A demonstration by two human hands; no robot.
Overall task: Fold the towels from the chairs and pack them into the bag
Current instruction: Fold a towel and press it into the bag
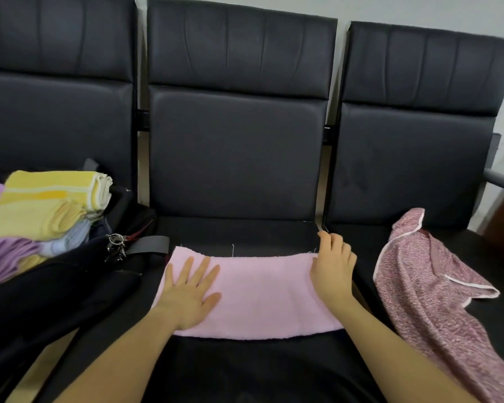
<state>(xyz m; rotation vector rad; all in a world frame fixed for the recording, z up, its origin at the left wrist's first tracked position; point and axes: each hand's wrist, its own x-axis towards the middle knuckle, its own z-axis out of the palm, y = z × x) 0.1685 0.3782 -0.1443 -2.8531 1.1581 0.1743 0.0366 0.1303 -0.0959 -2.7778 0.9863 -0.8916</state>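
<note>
Bare seat [236,231] behind pink towel [262,298]

Towel [259,298] on middle seat [233,228], bag [56,286] left.

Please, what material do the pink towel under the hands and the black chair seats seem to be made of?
Pink towel: it looks like soft terry or fleece cloth, matte, with a fuzzy surface and loose threads at its far edge. Chair: it looks like leather or imitation leather, smooth with a slight sheen, creases and stitched panels on the backrest; which of the two cannot be told.
</note>
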